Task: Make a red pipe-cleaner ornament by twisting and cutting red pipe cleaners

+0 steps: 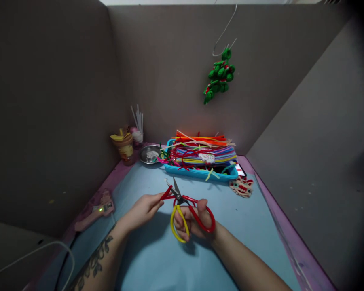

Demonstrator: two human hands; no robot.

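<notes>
My left hand [145, 208] reaches in from the left, its fingertips pinching a bent red pipe cleaner [166, 195]. My right hand [195, 220] has its fingers through the handles of a pair of scissors [178, 197], one loop red and the other yellow. The scissor blades are spread apart and point away from me, right beside the red pipe cleaner. A stretch of red also crosses behind the scissors' pivot; I cannot tell exactly how it joins the piece in my left hand. Both hands are above the light blue table cover [157, 258].
A blue tray [188, 173] full of coloured pipe cleaners stands at the back. Left of it are a metal bowl [144, 159] and cups [126, 151]. A pink glue gun [94, 217] with a lit green light lies left. A patterned piece [242, 187] lies right; a green ornament [221, 74] hangs behind.
</notes>
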